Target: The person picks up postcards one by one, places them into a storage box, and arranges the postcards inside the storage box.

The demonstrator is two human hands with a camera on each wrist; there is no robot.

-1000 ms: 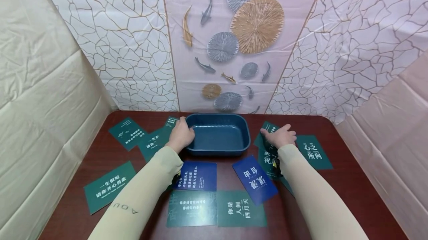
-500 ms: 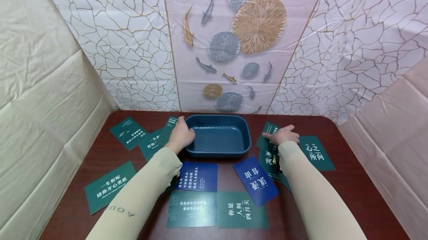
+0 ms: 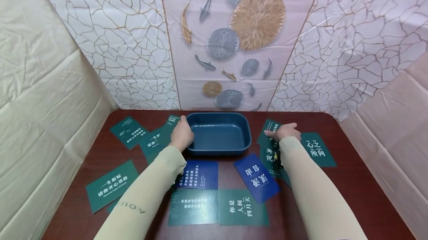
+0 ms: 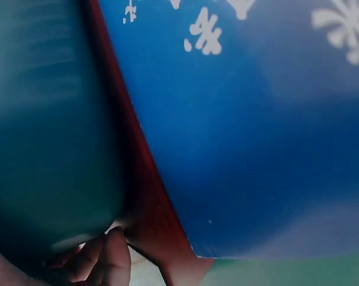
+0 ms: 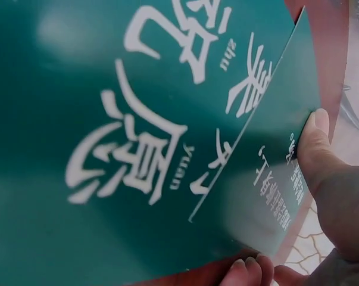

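Note:
In the head view, a dark blue-green rectangular tray [image 3: 219,152] stands at the back middle of the table. My left hand [image 3: 182,135] holds its left rim; the left wrist view shows curled fingertips [image 4: 111,256] at the tray's side [image 4: 54,143]. To the right, my right hand [image 3: 284,133] is over a green card [image 3: 268,125] with small white print. In the right wrist view, the thumb [image 5: 315,143] is on one edge of that card and curled fingers are at another. That card overlaps a larger-lettered green card [image 5: 66,71]. Part of both cards is hidden by the hand and sleeve.
Several green cards lie at the left, among them one with white writing [image 3: 112,186]. In front of the tray are a blue card [image 3: 200,173], a tilted blue card [image 3: 256,178] and green cards [image 3: 194,206]. Another green card [image 3: 317,150] lies at the right. Patterned cloth [image 3: 222,65] hangs behind.
The head view has shifted slightly. My right hand's fingers have drawn in a little at the green card's edges. The left hand and tray stay put.

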